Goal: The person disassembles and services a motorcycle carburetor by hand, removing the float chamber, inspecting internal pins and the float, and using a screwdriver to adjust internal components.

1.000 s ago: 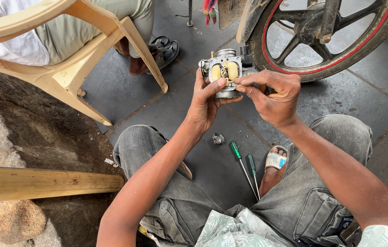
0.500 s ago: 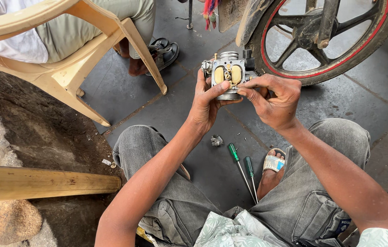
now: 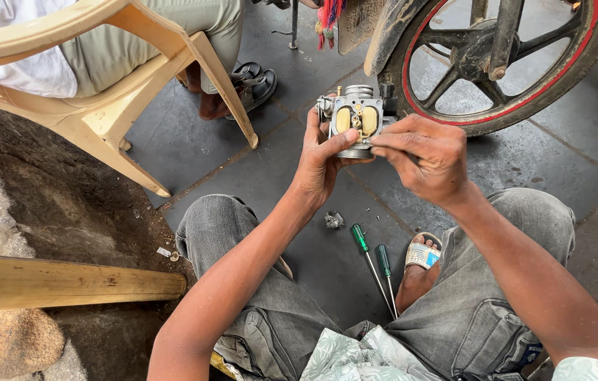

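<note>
A small grey metal carburetor body (image 3: 357, 120) with two pale yellow floats is held up in front of me. My left hand (image 3: 321, 161) grips it from the left and below, thumb across its lower edge. My right hand (image 3: 422, 156) is closed at its right side, fingertips pinching at the lower right edge. Whether something small sits between those fingertips is hidden.
Two green-handled screwdrivers (image 3: 371, 258) and a small metal part (image 3: 333, 220) lie on the dark floor between my knees. A motorcycle wheel (image 3: 503, 60) stands just behind. A person sits on a cream plastic chair (image 3: 136, 92) at the left. A wooden beam (image 3: 66, 282) lies left.
The carburetor and both hands sit slightly higher and further right in view. The grip of both hands looks the same.
</note>
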